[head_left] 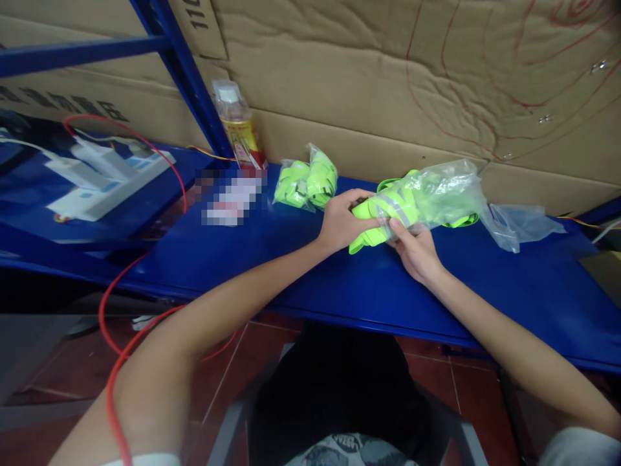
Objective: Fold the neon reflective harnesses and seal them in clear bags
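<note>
A rolled neon-yellow reflective vest [376, 217] with a grey band is between my two hands above the blue table. My left hand [339, 220] is closed around its left end, thumb across the front. My right hand [414, 249] grips it from below on the right, the thumb pressing at the edge of a clear plastic bag [444, 184]. The bag lies over the vest's right part and stretches away to the right. More neon-yellow fabric [460, 220] shows under and behind the bag; whether it is a separate piece I cannot tell.
Two bagged neon-yellow bundles [323, 178] sit left of my hands, near a bottle [240, 133] with a yellow-red label. Clear plastic [528, 223] lies at right. A white power strip [109, 184] and red cable [114, 336] are at left. Cardboard [315, 77] stands behind the table [349, 291].
</note>
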Demonstrator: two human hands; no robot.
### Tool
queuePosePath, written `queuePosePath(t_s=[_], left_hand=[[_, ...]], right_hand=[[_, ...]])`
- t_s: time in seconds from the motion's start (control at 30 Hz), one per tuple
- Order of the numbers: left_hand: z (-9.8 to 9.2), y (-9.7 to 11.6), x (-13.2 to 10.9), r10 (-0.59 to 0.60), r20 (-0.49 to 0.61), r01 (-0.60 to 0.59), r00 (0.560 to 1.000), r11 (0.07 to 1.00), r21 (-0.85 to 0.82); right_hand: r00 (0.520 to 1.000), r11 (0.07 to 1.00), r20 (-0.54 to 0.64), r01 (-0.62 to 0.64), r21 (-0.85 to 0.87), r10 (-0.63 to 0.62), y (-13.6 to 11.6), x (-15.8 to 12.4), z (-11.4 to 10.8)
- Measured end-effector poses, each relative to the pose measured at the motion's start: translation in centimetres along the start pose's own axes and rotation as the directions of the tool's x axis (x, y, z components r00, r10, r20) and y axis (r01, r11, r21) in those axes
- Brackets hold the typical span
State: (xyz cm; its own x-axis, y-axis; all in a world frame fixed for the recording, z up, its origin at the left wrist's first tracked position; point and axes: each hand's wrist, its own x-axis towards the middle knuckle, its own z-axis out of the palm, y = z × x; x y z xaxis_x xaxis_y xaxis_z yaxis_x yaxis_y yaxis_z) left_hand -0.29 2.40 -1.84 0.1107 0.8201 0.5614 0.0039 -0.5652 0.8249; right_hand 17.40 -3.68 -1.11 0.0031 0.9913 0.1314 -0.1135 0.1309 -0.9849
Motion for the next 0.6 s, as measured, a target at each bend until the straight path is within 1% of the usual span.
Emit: queuePosePath(t_s=[0.13,0.2,0.23,0.3,0.33,0.4,0.43,0.47,0.5,0.53,0.6], left_hand=[[0.3,-0.3,-0.1,-0.042,0.010,0.042,0.999,0.997,-0.070],[0.4,-0.7,0.2,-0.054,0.048,0.059,0.997,0.993,-0.102],[0.3,-0.9,0.4,-0.051,0.083,0.061,0.995,0.990,-0.124],[0.1,-1.2,0.8,-0.032,0.197,0.069,0.980,0.981,-0.182],[-0.1,-1.2,1.0,-0.019,0.268,0.078,0.963,0.975,-0.210],[-0.7,-1.1,1.2,-0.002,0.392,0.103,0.920,0.966,-0.237],[-1.0,-0.9,1.3,-0.005,0.427,0.114,0.904,0.966,-0.231],[-1.3,-0.7,1.3,-0.016,0.439,0.122,0.899,0.969,-0.214],[-1.5,-0.4,1.3,-0.032,0.431,0.126,0.902,0.973,-0.192],[-1.7,-0.2,1.4,-0.047,0.416,0.126,0.908,0.978,-0.165],[-2.0,0.2,1.6,-0.067,0.399,0.123,0.915,0.985,-0.117]], right_hand=[[0.993,0.994,0.085,-0.090,0.061,0.085,-0.3,-0.5,0.5],[0.995,0.995,0.065,-0.085,0.050,0.081,-0.3,-0.3,0.3],[0.998,0.998,0.034,-0.059,0.023,0.058,-0.3,-0.1,0.0],[0.998,0.998,-0.050,0.030,-0.063,-0.033,-0.3,0.4,-0.7],[0.991,0.989,-0.087,0.087,-0.120,-0.098,-0.3,0.7,-1.1],[0.960,0.943,-0.124,0.214,-0.255,-0.251,-0.4,1.2,-2.0],[0.940,0.907,-0.119,0.269,-0.323,-0.321,-0.5,1.4,-2.3],[0.921,0.869,-0.099,0.314,-0.383,-0.376,-0.6,1.5,-2.5],[0.906,0.834,-0.074,0.348,-0.428,-0.416,-0.8,1.5,-2.7],[0.897,0.808,-0.048,0.371,-0.457,-0.439,-0.9,1.5,-2.8],[0.894,0.788,-0.009,0.391,-0.476,-0.449,-1.3,1.3,-2.8]])
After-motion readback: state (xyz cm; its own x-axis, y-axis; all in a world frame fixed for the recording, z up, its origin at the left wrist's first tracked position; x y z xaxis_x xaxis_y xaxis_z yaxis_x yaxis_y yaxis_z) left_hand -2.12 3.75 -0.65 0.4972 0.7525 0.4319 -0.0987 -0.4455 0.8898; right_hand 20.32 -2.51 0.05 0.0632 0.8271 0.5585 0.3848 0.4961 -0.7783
